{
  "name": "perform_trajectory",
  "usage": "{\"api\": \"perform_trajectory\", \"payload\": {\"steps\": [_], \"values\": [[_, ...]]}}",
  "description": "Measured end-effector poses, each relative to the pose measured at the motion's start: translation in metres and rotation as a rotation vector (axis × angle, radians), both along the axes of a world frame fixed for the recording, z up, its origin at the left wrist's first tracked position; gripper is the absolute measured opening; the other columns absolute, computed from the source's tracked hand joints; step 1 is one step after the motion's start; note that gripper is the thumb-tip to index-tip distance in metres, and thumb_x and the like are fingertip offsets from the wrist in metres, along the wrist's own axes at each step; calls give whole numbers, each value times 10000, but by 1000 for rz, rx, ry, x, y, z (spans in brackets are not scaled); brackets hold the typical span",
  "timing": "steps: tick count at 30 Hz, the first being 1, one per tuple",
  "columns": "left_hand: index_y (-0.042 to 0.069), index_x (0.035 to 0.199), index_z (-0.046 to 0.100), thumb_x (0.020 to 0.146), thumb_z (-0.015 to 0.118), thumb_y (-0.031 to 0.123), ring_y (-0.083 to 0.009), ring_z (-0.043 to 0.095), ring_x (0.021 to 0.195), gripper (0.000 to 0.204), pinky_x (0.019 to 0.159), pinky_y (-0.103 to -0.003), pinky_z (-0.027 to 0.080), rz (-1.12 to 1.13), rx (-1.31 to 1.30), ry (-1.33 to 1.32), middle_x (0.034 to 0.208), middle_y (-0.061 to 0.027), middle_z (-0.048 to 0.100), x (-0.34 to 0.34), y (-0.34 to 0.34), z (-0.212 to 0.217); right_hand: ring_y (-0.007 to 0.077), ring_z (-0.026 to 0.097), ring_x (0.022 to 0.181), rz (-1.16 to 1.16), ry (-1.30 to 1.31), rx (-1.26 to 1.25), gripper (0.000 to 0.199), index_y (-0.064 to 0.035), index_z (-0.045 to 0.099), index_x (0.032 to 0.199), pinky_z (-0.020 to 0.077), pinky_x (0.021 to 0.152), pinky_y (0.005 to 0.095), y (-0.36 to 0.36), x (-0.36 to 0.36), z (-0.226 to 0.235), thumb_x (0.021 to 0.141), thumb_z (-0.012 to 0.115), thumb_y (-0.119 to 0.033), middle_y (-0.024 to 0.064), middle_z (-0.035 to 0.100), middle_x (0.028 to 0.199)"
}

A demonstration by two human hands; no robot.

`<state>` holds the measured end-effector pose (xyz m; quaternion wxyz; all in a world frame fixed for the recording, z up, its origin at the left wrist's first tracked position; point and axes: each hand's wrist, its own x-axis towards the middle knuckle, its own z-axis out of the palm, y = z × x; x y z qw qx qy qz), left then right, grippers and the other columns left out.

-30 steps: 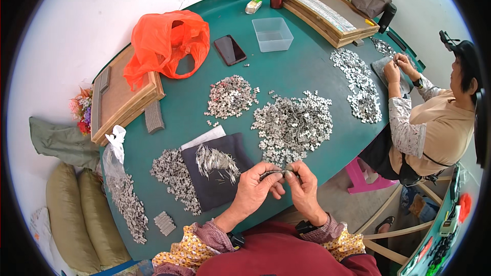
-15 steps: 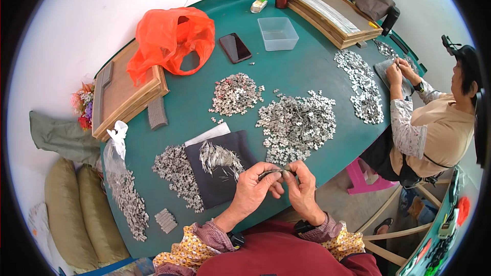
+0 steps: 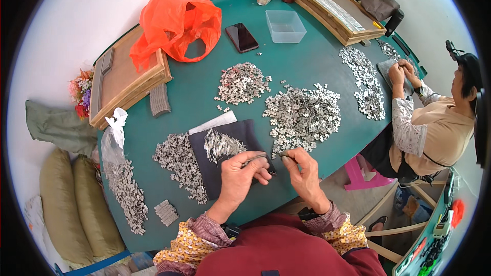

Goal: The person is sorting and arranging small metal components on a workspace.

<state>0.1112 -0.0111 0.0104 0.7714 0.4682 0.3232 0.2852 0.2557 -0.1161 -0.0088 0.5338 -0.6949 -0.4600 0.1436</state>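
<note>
Faces a broad green table (image 3: pixel 204 92), shared with a co-worker (image 3: pixel 440 117) on the right. Has a wooden frame (image 3: pixel 135 91) toward the left, partly under an orange bag (image 3: pixel 176 23). Nearer, has a large heap of grey interlocking pieces (image 3: pixel 304 115) just beyond the hands, and left of that a dark cloth (image 3: pixel 209 166) bearing a loose bunch of thin silver slivers (image 3: pixel 222 145).

With the left hand (image 3: pixel 240 171), grips a slim dark strip (image 3: pixel 255 157) between thumb and curled fingers, raised near the cloth's right edge. With the right hand (image 3: pixel 303 174), a little apart, pinches thumb to forefinger on what looks like a tiny dark piece (image 3: pixel 283 157), too small to identify.

Seems, at a guess, to be fitting small parts to the strip by fingertip. Calls next, presumably, for a steady left grip and careful lining-up of piece against strip end.
</note>
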Motion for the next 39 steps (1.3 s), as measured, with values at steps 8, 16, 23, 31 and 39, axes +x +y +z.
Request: {"api": "perform_trajectory", "payload": {"steps": [8, 16, 23, 31, 39], "values": [[-83, 1021, 663, 905, 665, 32, -216, 689, 613, 164, 494, -286, 564, 76, -31, 10, 823, -179, 691, -32, 11, -17, 282, 551, 794, 99, -553, -195, 133, -47, 619, 898, 384, 707, 396, -13, -11, -18, 795, 699, -73, 97, 560, 807], [-89, 1019, 669, 904, 656, 25, -196, 677, 598, 163, 493, -270, 552, -42, -62, 40, 797, -159, 678, -35, 4, -19, 296, 548, 749, 83, -465, -248, 114, -31, 600, 865, 396, 695, 400, -15, -17, -11, 801, 692, -49, 105, 565, 796], [-84, 1012, 672, 907, 658, 38, -183, 674, 602, 161, 497, -266, 552, -110, -21, 21, 797, -149, 680, -28, 0, -5, 151, 531, 728, 115, 191, -49, 72, 17, 573, 895, 440, 667, 292, 1, -29, 15, 897, 637, -15, 72, 559, 797], [-53, 1020, 684, 935, 642, 68, -136, 669, 636, 154, 525, -241, 552, -115, 17, -33, 813, -98, 683, -30, -3, 2, 142, 536, 732, 152, 201, 2, 44, 10, 564, 911, 453, 678, 293, 8, -38, 13, 914, 608, 5, 65, 567, 809], [-79, 1020, 671, 916, 642, 18, -179, 672, 628, 145, 513, -266, 559, -71, 19, -59, 830, -140, 685, -32, -4, 2, 154, 581, 738, 181, 203, 37, 43, 13, 562, 914, 475, 684, 289, 13, -43, 12, 911, 590, 45, 81, 591, 812]]}}
